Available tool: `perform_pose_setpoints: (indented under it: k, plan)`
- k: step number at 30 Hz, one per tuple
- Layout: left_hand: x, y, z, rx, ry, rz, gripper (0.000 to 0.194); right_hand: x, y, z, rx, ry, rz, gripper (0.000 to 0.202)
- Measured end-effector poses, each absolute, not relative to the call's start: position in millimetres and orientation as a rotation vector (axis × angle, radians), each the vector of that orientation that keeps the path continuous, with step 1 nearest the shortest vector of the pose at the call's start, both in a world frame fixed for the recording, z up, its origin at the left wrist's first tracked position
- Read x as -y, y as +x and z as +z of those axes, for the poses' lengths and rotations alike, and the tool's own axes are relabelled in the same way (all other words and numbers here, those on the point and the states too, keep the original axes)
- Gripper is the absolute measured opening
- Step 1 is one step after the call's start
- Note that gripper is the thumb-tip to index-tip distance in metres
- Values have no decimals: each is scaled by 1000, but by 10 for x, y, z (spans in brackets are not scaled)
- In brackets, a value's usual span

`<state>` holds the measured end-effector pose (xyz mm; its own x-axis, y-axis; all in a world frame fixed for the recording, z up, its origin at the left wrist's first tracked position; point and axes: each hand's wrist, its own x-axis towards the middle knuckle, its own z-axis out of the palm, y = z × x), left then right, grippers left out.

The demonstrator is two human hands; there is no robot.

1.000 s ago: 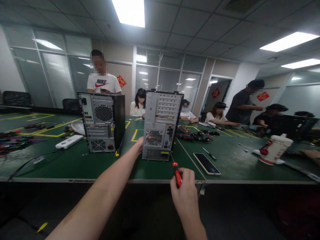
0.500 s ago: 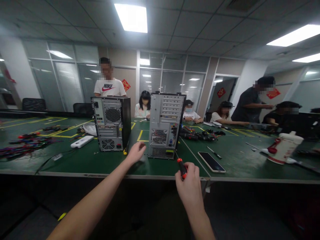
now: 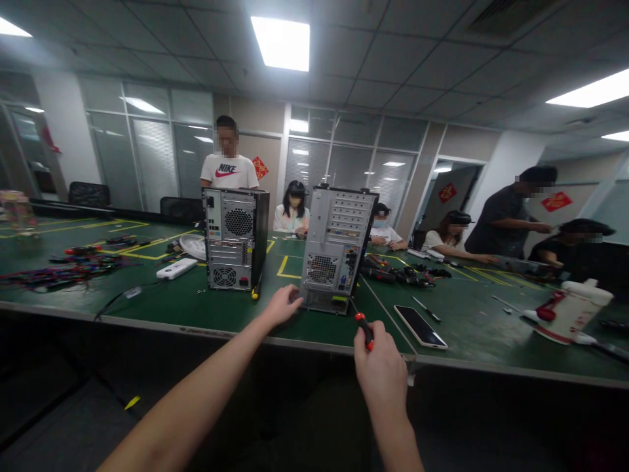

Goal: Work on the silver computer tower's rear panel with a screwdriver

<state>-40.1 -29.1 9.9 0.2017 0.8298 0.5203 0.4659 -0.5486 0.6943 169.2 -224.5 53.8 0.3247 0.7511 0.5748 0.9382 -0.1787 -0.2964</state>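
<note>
- Right hand [image 3: 382,359], lower right of centre: fingers wrapped around a screwdriver [image 3: 363,326], its tip near the computer's lower right corner.
- Left hand [image 3: 281,308], centre: loosely curled, fingertips at the computer's lower left edge; contact unclear.
- Computer [image 3: 334,248]: upright, mid-frame.

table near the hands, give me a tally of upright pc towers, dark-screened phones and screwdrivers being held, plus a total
Towers: 2
Phone: 1
Held screwdriver: 1
Total: 4
</note>
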Motion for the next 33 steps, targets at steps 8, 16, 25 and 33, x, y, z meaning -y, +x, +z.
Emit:
perform_pose_setpoints:
  k: [8,16,25,33]
  plan:
    - [260,-258,31,-1284,2155,1265,6,2264,1778,523,1446,-2037,-411,31]
    - [272,-263,26,-1347,2219,1175,9,2273,1725,458,1414,-1961,-486,31]
    - [297,-245,46,-1341,2213,1167,8,2257,1729,253,1416,-1462,-479,36]
    - [347,-231,88,-1368,2214,1164,7,2305,1757,190,1378,-1337,-519,32]
